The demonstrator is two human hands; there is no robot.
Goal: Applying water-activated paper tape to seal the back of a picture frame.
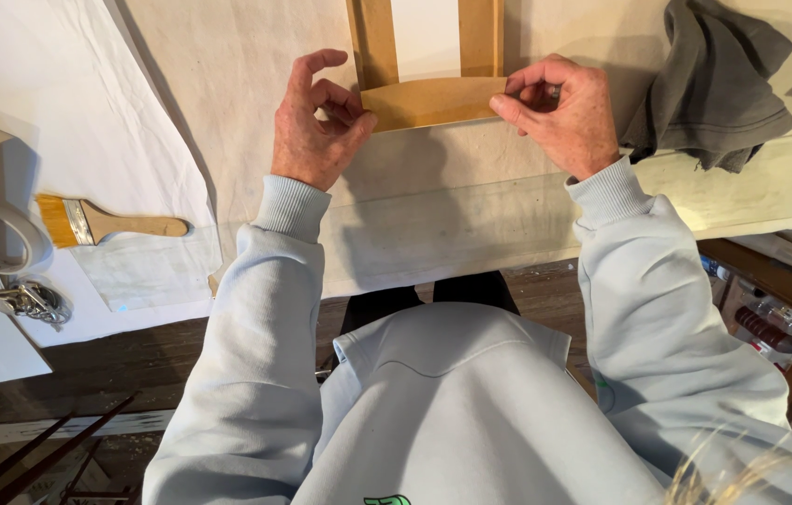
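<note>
Brown tape (433, 101) is stretched flat between the two hands, along the bottom edge of a brown frame (375, 42) with a white middle. It lies on a big pale cloth (227, 84) that covers the table.

Far off to the left of the left hand lies a paintbrush (110, 223) with a wooden handle and yellow hairs. It rests on a white sheet (87, 122). Just left of the brush is a roll of white tape (21, 238), and below that a bunch of keys (26, 301).

The left hand (316, 126) is at the left end of the brown tape. Its thumb and first finger are pinched shut on that end, and the other fingers curl up above it.

The right hand (559, 112) is at the right end of the brown tape. Its thumb and fingers are squeezed together on that end too. Both arms wear light blue sleeves.

To the right of the right hand, very near it, a dark grey rag (709, 84) lies in a crumpled heap on the table.
</note>
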